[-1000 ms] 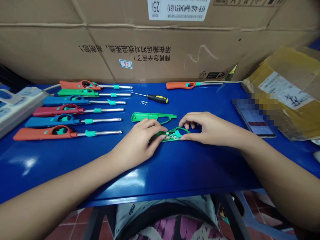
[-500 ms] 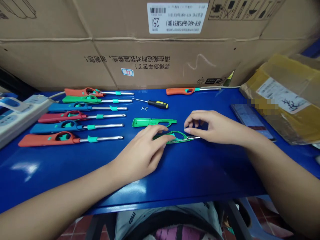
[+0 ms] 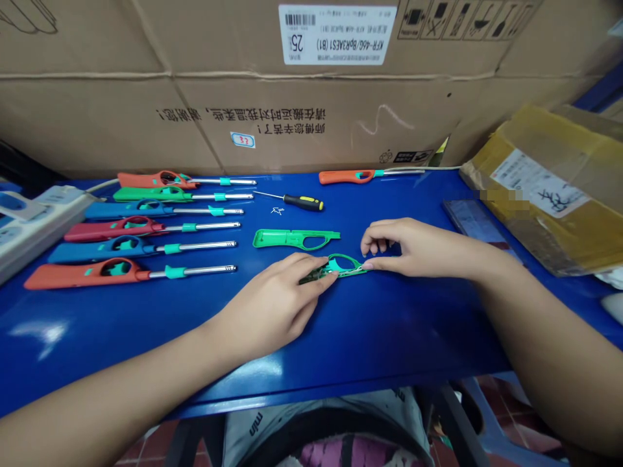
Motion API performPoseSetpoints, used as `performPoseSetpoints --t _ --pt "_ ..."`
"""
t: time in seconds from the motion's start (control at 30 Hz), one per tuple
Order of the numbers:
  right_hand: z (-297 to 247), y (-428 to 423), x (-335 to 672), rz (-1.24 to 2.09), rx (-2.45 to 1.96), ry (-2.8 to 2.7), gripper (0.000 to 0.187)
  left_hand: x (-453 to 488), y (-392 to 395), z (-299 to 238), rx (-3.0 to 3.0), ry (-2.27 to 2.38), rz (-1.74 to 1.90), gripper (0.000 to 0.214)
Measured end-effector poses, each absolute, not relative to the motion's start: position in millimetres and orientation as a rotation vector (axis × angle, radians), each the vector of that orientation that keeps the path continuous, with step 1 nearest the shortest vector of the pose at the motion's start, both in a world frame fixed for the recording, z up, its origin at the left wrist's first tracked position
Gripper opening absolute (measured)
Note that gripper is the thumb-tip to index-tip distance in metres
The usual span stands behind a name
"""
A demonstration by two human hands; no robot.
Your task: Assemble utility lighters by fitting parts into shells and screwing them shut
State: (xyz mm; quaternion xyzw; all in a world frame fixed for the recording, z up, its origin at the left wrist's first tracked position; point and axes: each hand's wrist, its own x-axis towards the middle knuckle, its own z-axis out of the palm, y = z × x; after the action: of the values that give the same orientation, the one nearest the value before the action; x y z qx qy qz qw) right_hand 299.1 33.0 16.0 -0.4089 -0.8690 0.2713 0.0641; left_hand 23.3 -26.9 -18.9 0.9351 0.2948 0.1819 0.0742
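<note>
Taking the opened green lighter half (image 3: pixel 335 264) as the clock's centre, with twelve o'clock at the far edge of the blue table (image 3: pixel 379 337), this half is lying just in front of the person, its inner parts and teal trigger facing up. The left hand (image 3: pixel 287 288) is approaching from eight o'clock and holding the handle end in a narrow grip, thumb and fingers covering much of it. The right hand (image 3: pixel 402 248) is bending in from three o'clock, its thumb tip resting at the nozzle end and its curled fingers standing slightly apart; I cannot tell whether it is pinching anything there. A matching green cover half (image 3: pixel 277 239) is lying apart at ten o'clock. Farther out at eleven, a black-and-yellow screwdriver (image 3: pixel 304 202) is pointing its shaft leftward, with small pale screw-like pieces (image 3: pixel 277 210) lying near it. An orange lighter (image 3: pixel 341 176) is lying at twelve, before a large cardboard box (image 3: pixel 292 97). Six assembled lighters (image 3: pixel 153 227) are forming a row between nine and ten. A smartphone (image 3: pixel 470 220) is lying between two and three, just beside a taped package (image 3: pixel 511 155).
</note>
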Motion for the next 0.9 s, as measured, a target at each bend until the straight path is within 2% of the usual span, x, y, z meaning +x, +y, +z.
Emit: performPoseSetpoints --t 0.13,0.5,0.9 --pt "12 30 293 0.781 -1.094 -2.617 0.033 23 -28 -19 2.804 0.884 0.584 0.038" --pt "9 26 284 0.715 -0.968 -2.685 0.024 23 -29 -16 2.791 0.850 0.601 0.037" --pt "8 22 281 0.783 -1.074 -2.609 0.024 25 -29 -14 2.812 0.873 0.526 0.037"
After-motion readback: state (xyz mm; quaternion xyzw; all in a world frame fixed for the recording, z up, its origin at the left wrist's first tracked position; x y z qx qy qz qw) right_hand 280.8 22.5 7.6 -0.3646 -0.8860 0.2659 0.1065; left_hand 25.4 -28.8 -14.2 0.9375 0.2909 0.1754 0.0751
